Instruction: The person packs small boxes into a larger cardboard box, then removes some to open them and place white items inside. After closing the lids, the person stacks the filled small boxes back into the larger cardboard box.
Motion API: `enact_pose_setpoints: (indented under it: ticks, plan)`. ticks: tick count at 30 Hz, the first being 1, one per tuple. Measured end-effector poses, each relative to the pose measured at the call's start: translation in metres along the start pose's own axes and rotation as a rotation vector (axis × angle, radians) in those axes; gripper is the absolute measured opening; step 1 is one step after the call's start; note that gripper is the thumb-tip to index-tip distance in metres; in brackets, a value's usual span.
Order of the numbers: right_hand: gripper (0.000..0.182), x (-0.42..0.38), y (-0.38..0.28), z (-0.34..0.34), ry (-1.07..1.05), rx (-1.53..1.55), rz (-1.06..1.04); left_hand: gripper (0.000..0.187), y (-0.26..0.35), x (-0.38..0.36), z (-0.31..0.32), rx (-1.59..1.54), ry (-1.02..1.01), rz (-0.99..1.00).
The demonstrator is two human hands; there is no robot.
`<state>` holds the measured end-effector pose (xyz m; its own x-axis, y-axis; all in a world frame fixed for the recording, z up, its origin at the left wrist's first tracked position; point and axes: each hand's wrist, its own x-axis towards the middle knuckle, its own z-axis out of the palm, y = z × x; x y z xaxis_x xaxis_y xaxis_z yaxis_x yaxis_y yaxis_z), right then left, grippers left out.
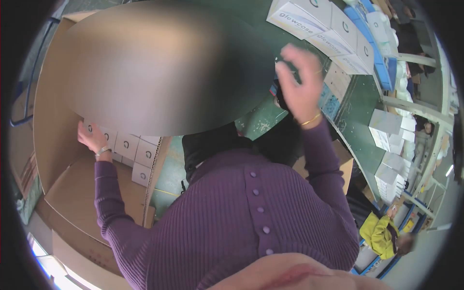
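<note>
My left hand [93, 139] reaches inside a large cardboard carton [72, 181] at the left. Its fingers are bent around the edge of a small white box [89, 127] with a round logo, at the end of a row of similar boxes [126, 144]. A large blurred oval covers part of this area, including whatever lies beyond the fingertips. My right hand [303, 82] is raised over the green table [357, 104], slightly smeared by motion. Its thumb and fingers are apart and curved, with nothing visible between them. Near it stand larger white boxes lettered "glowcose" [299, 21].
A blue crate [369, 46] with white containers [379, 26] stands behind the lettered boxes. More white boxes [386, 128] line the table's right side. At the lower right is a person in a yellow-green top [379, 237]. Another cardboard box [343, 164] is beside my right arm.
</note>
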<state>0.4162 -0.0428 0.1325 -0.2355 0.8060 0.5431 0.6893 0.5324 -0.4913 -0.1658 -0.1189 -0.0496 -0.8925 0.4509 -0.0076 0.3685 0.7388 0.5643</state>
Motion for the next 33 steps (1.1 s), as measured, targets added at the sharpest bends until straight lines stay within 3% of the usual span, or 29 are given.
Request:
enact_pose_setpoints:
  ticks: [3,5,6,9,11,15,18,24,30,33]
  plan:
    - [0.047,0.045,0.034,-0.046,0.163,-0.255,0.109,0.052,0.117,-0.041,-0.043,-0.194,0.017,0.273]
    - [0.082,0.077,0.057,-0.071,0.010,-0.387,0.210,0.045,0.164,-0.059,-0.060,-0.292,0.015,0.414]
    - [0.090,0.090,0.073,-0.079,-0.028,-0.416,0.233,0.044,0.183,-0.067,-0.066,-0.314,0.019,0.450]
    - [0.097,0.118,0.119,-0.085,-0.266,-0.619,0.102,0.036,0.222,-0.094,-0.076,-0.465,-0.004,0.613]
    - [0.092,0.133,0.131,-0.082,-0.418,-0.675,0.070,0.031,0.247,-0.113,-0.084,-0.542,-0.113,0.721]
    - [0.093,0.148,0.088,-0.062,-0.544,-0.633,0.021,0.025,0.261,-0.119,-0.089,-0.548,-0.279,0.907]
    - [0.097,0.138,0.064,-0.049,-0.433,-0.473,-0.118,0.054,0.267,-0.120,-0.088,-0.404,-0.382,1.157]
    - [0.091,0.144,-0.043,-0.035,0.065,-0.497,-0.340,0.051,0.232,-0.132,-0.146,-0.381,-0.503,0.843]
    - [0.100,0.140,-0.137,0.030,0.041,-0.267,-0.399,0.047,0.260,-0.146,-0.165,-0.494,-0.691,0.643]
    - [0.090,0.137,-0.141,0.079,-0.005,-0.120,-0.557,0.045,0.263,-0.134,-0.152,-0.555,-0.802,0.534]
